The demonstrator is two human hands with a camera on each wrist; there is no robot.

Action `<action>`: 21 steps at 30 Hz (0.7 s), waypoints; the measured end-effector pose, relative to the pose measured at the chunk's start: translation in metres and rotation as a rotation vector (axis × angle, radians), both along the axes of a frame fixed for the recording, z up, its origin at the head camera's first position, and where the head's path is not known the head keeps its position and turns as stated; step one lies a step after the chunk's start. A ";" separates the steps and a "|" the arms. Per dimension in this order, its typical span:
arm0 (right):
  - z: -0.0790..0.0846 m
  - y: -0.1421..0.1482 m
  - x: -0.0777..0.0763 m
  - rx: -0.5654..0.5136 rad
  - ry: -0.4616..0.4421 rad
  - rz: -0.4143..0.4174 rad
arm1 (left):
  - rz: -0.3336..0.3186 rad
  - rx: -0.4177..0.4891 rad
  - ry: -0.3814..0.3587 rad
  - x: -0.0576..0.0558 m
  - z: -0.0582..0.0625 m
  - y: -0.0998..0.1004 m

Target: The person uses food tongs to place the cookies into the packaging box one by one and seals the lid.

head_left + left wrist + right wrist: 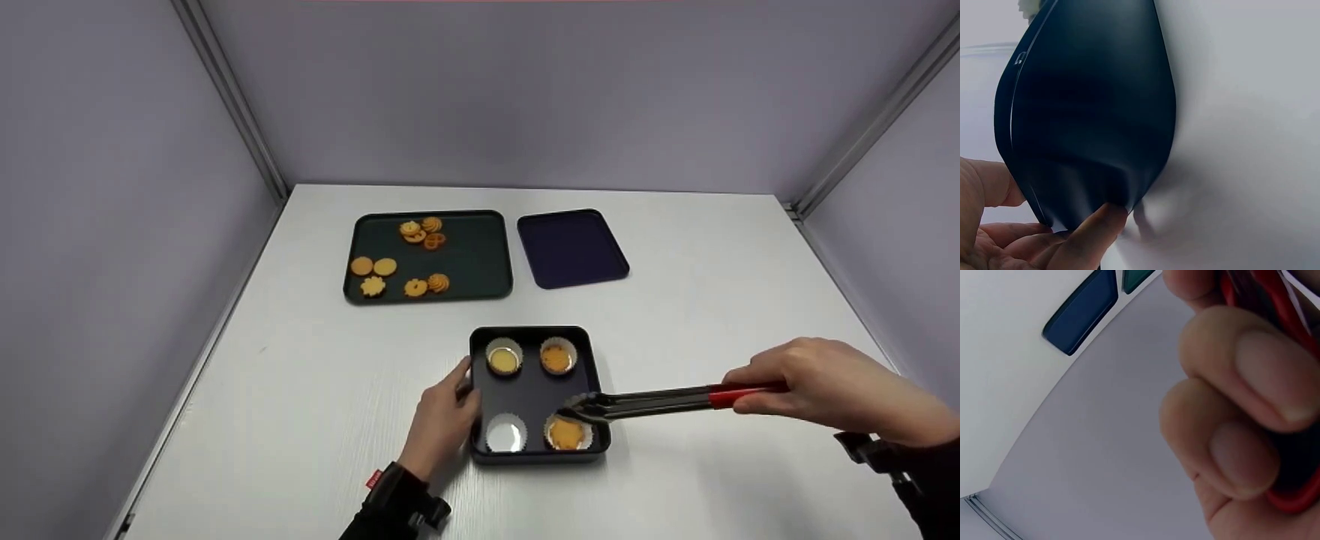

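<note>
The black square baking pan [534,394] holds several white paper cups. My left hand [441,427] grips its left side, fingers along the outer wall and thumb at the rim; the left wrist view shows the fingers [1092,236] against the dark wall. My right hand [817,390] holds the red handles of black tongs [660,403]. Their tips overlap the front right cup, where a scalloped cookie [566,434] lies. A pale round cookie [505,361] is in the back left cup and a darker cookie [556,359] in the back right. The front left cup [506,433] shows only its white bottom.
Behind the pan lies a dark green tray [480,259] with cookies and a pretzel [434,241] along its left and middle. To its right is a dark blue tray [573,249]. Grey panels [525,97] enclose the white table [300,390] at the back and sides.
</note>
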State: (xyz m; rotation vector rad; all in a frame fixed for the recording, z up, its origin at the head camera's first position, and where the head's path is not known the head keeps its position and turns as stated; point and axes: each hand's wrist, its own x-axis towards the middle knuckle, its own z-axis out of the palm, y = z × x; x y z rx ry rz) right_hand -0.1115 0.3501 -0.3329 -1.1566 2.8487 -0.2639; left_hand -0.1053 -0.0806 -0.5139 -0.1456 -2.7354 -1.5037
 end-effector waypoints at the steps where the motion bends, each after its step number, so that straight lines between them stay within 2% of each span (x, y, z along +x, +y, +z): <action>1: 0.000 0.000 0.000 -0.005 0.005 0.000 | 0.001 0.002 -0.004 0.000 0.000 0.000; 10: 0.001 -0.002 -0.006 -0.118 0.082 0.048 | 0.003 0.008 0.001 0.000 0.001 0.001; 21: -0.008 -0.008 -0.027 -0.296 0.168 0.117 | 0.011 -0.003 -0.023 0.000 0.002 0.001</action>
